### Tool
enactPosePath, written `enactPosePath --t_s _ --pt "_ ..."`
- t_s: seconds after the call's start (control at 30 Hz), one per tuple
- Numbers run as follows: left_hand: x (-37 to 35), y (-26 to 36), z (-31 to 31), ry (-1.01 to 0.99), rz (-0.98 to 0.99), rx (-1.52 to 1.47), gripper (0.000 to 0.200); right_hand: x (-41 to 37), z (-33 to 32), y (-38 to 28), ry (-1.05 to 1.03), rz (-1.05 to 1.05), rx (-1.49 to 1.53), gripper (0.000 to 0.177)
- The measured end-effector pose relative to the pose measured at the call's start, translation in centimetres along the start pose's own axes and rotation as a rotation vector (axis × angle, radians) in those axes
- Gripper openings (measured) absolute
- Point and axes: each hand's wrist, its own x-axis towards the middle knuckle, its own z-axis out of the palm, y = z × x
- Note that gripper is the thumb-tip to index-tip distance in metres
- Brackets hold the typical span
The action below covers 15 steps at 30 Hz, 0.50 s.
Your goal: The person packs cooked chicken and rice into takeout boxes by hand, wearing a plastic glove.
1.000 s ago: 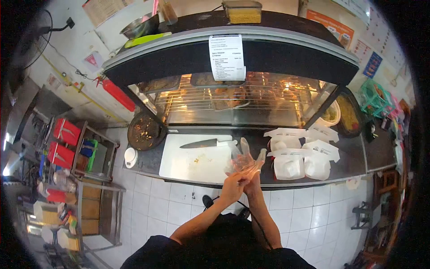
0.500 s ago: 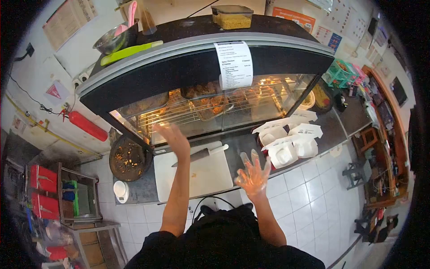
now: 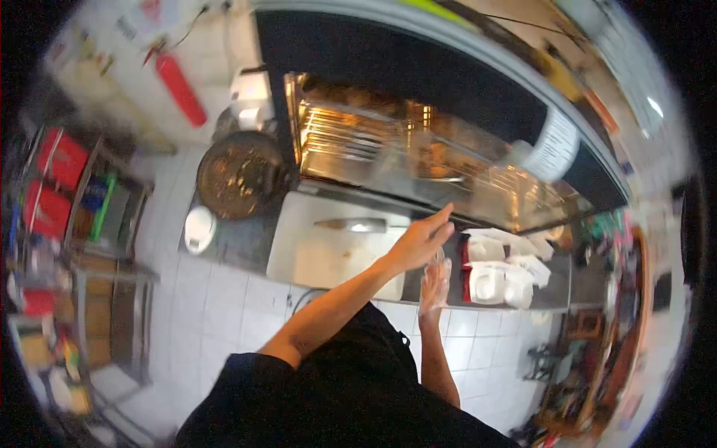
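My left hand (image 3: 420,240), bare, reaches across to the right above the edge of the white cutting board (image 3: 306,250), fingers extended and nothing visible in it. Just below it, my right hand (image 3: 434,287) wears a clear plastic glove; its fingers point up, slightly blurred, and hold nothing that shows. A knife (image 3: 355,225) lies on the board. Right of my hands stand white open food boxes (image 3: 489,284). Behind the board is the lit glass display cabinet (image 3: 441,19) with wire racks and trays inside.
A dark round pan (image 3: 240,175) and a white kitchen scale (image 3: 200,229) are at the counter's left end. A red fire extinguisher (image 3: 180,88) hangs on the wall. Metal shelving with red boxes (image 3: 60,158) stands far left, and wooden furniture (image 3: 590,325) at right.
The view has turned and shifted. My left hand has moved right, from in front of the cabinet's left part to close by my right hand, whose spread fingers are now nearer together.
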Motion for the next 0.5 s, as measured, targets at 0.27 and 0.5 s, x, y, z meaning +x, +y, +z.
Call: enactPosePath --t_s 0.27,0.5 --pt "-23.1 -3.6 -11.9 0.659 -0.451 0.029 0.032 12.7 13.5 0.3 -0.441 -0.663 -0.824 0.041" --pt "-43.5 -7.7 -13.4 1.094 -0.682 0.241 0.033 31.5 15.6 10.8 0.259 -1.103 -1.562 0.046"
